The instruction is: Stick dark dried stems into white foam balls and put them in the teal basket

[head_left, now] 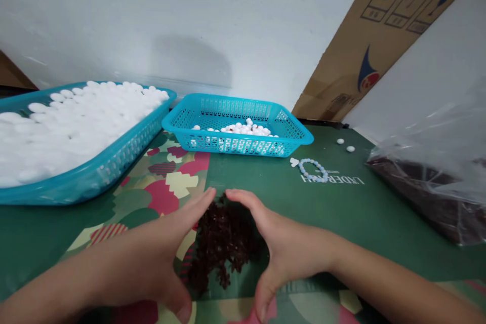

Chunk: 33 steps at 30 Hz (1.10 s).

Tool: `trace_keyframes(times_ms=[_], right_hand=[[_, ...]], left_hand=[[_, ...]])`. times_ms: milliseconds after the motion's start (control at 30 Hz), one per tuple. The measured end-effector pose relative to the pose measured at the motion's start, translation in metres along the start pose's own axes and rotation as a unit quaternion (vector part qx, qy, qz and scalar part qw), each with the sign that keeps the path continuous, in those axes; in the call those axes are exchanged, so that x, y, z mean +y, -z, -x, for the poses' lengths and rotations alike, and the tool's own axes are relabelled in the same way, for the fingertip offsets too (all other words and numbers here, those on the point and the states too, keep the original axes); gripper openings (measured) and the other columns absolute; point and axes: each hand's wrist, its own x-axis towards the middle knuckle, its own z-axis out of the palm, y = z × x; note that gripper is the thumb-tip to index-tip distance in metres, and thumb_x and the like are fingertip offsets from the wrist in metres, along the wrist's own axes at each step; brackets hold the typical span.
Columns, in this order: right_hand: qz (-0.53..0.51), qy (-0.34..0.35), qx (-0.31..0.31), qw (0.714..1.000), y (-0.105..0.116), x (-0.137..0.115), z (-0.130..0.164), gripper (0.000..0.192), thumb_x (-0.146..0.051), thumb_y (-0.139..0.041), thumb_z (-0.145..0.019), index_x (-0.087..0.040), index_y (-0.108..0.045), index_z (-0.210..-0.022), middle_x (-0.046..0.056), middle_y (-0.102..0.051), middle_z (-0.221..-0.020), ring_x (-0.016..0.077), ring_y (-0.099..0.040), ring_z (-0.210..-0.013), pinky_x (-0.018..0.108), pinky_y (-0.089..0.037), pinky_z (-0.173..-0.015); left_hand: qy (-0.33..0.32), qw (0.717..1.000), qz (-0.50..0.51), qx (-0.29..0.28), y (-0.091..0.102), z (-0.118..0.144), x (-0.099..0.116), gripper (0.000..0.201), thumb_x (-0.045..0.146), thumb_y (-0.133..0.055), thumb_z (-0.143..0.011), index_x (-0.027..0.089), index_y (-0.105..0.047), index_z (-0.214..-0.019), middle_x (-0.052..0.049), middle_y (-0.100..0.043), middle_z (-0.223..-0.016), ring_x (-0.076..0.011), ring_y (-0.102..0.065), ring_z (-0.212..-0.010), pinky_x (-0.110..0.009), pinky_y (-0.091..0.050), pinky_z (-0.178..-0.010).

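While both hands cup a heap of dark reddish-brown dried bits (227, 243) on the green patterned table (341, 212), the left hand (159, 258) lies open and flat against the heap's left side and the right hand (277, 248) curves loosely round its right, fingertips nearly meeting behind it; neither grips anything. Beyond stand a small turquoise plastic mesh basket (237, 129) with white beads, a large turquoise basket (91, 172) piled with white pieces, and a pale blue bead bracelet (313, 170).
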Motion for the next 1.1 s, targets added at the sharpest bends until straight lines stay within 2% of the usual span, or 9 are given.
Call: trace_keyframes(times_ms=[100,267,367,533,600,767,867,1000,1100], right_hand=[[0.005,-0.010,-0.022,1.000,0.004,0.002,0.003,0.099,-0.032,-0.070,-0.040,-0.010,-0.011,-0.116,0.012,-0.008,-0.123,0.0186,-0.010,-0.113,0.029,-0.017,-0.092],[0.020,-0.018,-0.013,1.000,0.006,0.001,0.000,0.099,-0.036,-0.069,-0.039,-0.010,-0.013,-0.117,0.012,-0.010,-0.123,0.0186,-0.009,-0.113,0.030,-0.017,-0.092],[0.043,-0.036,0.013,0.998,0.007,0.001,-0.007,0.103,-0.044,-0.068,-0.035,-0.013,-0.013,-0.117,0.011,-0.010,-0.123,0.0213,-0.006,-0.113,0.037,-0.015,-0.091],[0.069,-0.057,0.022,0.996,0.008,0.004,-0.020,0.104,-0.054,-0.061,-0.038,-0.013,-0.010,-0.119,0.011,-0.013,-0.123,0.0222,-0.011,-0.112,0.039,-0.019,-0.089],[0.107,-0.038,0.004,0.994,0.006,0.004,-0.022,0.102,-0.055,-0.059,-0.041,-0.010,-0.012,-0.119,0.013,-0.013,-0.124,0.0219,-0.010,-0.112,0.040,-0.016,-0.090],[0.168,-0.005,-0.019,0.986,-0.003,0.003,-0.021,0.104,-0.053,-0.059,-0.044,-0.004,-0.007,-0.119,0.015,-0.010,-0.124,0.0211,-0.008,-0.113,0.039,-0.010,-0.092],[0.170,-0.007,-0.009,0.985,-0.008,0.002,-0.018,0.106,-0.052,-0.060,-0.043,-0.002,-0.007,-0.119,0.016,-0.013,-0.123,0.0226,-0.014,-0.112,0.037,-0.014,-0.092],[0.157,-0.013,0.014,0.987,-0.015,0.000,-0.016,0.106,-0.054,-0.059,-0.043,-0.001,-0.007,-0.119,0.017,-0.014,-0.123,0.0238,-0.014,-0.112,0.035,-0.015,-0.092],[0.143,-0.042,0.030,0.988,-0.020,-0.003,-0.015,0.109,-0.059,-0.055,-0.041,-0.003,-0.005,-0.120,0.017,-0.013,-0.123,0.0247,-0.013,-0.112,0.036,-0.015,-0.092]], left_hand=[[-0.002,0.994,-0.017,-0.105,0.003,-0.003,-0.002,0.088,0.014,-0.059,-0.036,0.026,-0.018,-0.113,0.002,-0.055,-0.093,-0.0249,-0.025,-0.106,-0.040,-0.025,-0.083],[-0.037,0.990,-0.012,-0.139,0.005,-0.009,0.003,0.084,0.010,-0.055,-0.041,0.021,-0.017,-0.115,0.001,-0.056,-0.090,-0.0242,-0.021,-0.107,-0.042,-0.018,-0.085],[-0.048,0.988,0.013,-0.147,0.005,-0.010,0.007,0.083,0.010,-0.057,-0.042,0.021,-0.018,-0.114,-0.003,-0.042,-0.111,-0.0260,-0.025,-0.106,-0.042,-0.016,-0.085],[0.033,0.986,0.013,-0.164,0.003,-0.011,0.007,0.100,0.017,-0.070,-0.027,0.009,-0.019,-0.113,-0.014,-0.018,-0.122,-0.0287,-0.013,-0.109,-0.042,-0.010,-0.087],[0.000,0.986,0.023,-0.163,0.001,-0.013,0.003,0.104,0.018,-0.071,-0.027,0.007,-0.016,-0.114,-0.016,-0.018,-0.122,-0.0289,-0.016,-0.109,-0.040,-0.013,-0.087],[-0.180,0.976,0.060,-0.103,-0.006,-0.015,-0.012,0.097,0.039,-0.064,-0.035,0.018,-0.014,-0.115,-0.007,-0.022,-0.123,-0.0261,-0.018,-0.109,-0.038,-0.015,-0.088],[-0.190,0.976,0.062,-0.092,-0.007,-0.014,-0.012,0.085,0.051,-0.052,-0.043,0.018,-0.019,-0.114,-0.007,-0.026,-0.121,-0.0259,-0.020,-0.108,-0.036,-0.017,-0.088],[-0.182,0.972,0.026,-0.147,-0.006,-0.014,-0.010,0.088,0.048,-0.056,-0.045,0.020,-0.012,-0.116,-0.009,-0.026,-0.121,-0.0294,-0.019,-0.108,-0.037,-0.022,-0.087],[-0.206,0.970,0.024,-0.125,-0.012,-0.012,-0.015,0.086,0.053,-0.049,-0.049,0.019,-0.011,-0.117,-0.009,-0.022,-0.122,-0.0283,-0.015,-0.110,-0.036,-0.019,-0.089]])
